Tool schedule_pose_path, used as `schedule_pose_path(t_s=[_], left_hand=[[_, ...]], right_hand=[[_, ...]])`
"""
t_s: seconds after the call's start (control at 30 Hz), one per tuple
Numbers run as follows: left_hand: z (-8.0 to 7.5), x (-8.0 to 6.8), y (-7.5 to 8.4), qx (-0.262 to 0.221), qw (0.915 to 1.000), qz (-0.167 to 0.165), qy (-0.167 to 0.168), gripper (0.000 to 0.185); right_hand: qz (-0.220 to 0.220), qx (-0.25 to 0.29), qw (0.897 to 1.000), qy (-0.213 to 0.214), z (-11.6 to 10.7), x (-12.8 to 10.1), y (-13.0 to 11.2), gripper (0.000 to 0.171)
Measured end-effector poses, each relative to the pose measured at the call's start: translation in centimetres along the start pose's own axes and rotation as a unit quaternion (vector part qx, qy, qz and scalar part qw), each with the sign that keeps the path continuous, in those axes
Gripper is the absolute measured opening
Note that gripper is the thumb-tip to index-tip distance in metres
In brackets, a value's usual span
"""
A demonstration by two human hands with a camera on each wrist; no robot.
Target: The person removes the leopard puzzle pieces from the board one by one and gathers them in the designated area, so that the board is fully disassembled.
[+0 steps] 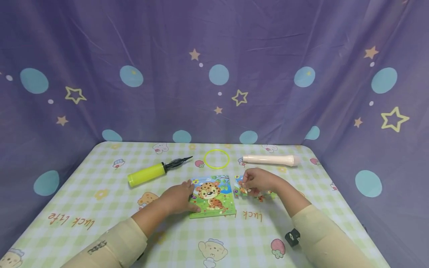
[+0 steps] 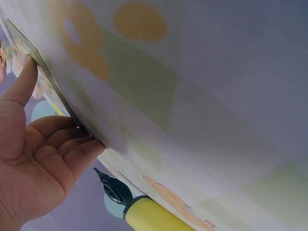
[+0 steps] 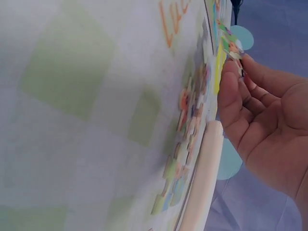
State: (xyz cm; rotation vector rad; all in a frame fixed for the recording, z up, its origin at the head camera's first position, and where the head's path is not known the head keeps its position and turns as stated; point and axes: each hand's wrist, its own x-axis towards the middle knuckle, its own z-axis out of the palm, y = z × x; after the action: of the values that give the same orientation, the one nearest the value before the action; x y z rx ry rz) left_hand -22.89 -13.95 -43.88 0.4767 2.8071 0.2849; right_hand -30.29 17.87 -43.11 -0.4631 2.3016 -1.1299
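A leopard picture puzzle board lies on the checked tablecloth. At its left side my left hand holds it, the thumb on the near left corner and the fingers along the edge. In the left wrist view the fingertips touch the board's rim. To the right of the board, my right hand pinches a small jigsaw piece between thumb and fingers. Several loose jigsaw pieces lie on the cloth beneath and beside this hand, some hidden by it in the head view.
A yellow-green hand pump with a black nozzle lies at the back left. Behind the board is a thin yellow ring. A pale pink tube-shaped stick lies at the back right. A purple curtain hangs behind the table.
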Motion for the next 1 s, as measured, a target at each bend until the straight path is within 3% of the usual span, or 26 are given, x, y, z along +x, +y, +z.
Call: schedule_pose_path(t_s=[0.13,0.3,0.67,1.0], left_hand=[[0.1,0.0,-0.1,0.000,1.0000,-0.002,-0.001,0.098],[0.2,0.1,-0.2,0.001,1.0000,-0.004,-0.004,0.098],[0.3,0.3,-0.2,-0.006,1.0000,-0.003,-0.001,0.097],[0.1,0.1,-0.2,-0.007,1.0000,-0.003,-0.004,0.097]], right_hand=[[0.034,-0.005,0.999,0.002,0.1,-0.1,0.4,0.011],[0.045,-0.032,0.998,0.009,0.6,0.0,0.8,0.011],[0.048,-0.103,0.993,0.025,1.1,-0.1,0.4,0.008],[0.024,-0.102,0.994,0.034,0.5,0.0,0.0,0.014]])
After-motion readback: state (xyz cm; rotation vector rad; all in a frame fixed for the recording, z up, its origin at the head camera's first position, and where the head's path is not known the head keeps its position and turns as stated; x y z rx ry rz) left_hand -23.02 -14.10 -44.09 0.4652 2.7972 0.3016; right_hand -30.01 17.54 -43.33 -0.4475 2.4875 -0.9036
